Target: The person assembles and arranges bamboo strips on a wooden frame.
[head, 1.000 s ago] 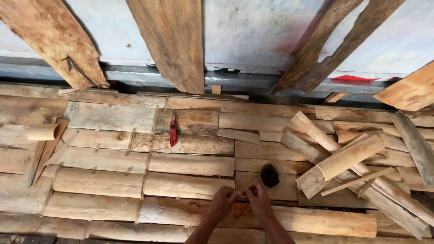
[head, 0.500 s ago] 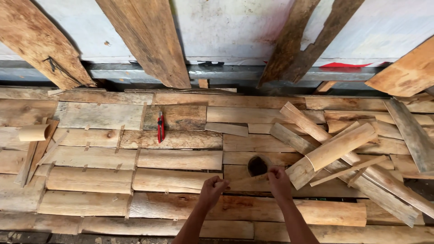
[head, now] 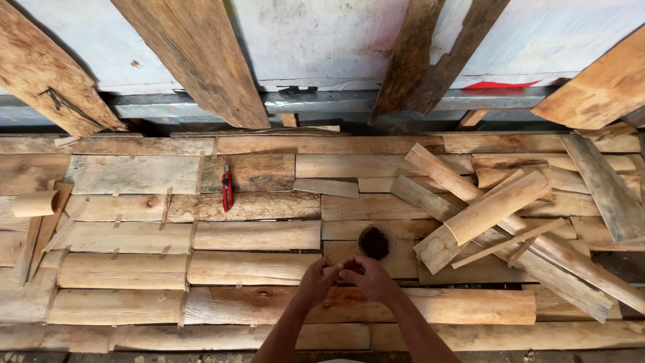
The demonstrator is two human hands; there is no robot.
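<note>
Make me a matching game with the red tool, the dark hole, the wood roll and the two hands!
Things:
1. red-handled tool
2. dark round hole
3. curled wood piece
4. left hand and right hand

Places:
A. far left edge of the boards
B. fingertips together, bottom middle
C. lying on a plank, left of the middle
D. in a plank just above the hands

Pairs: 1-C, 2-D, 3-A, 4-B
</note>
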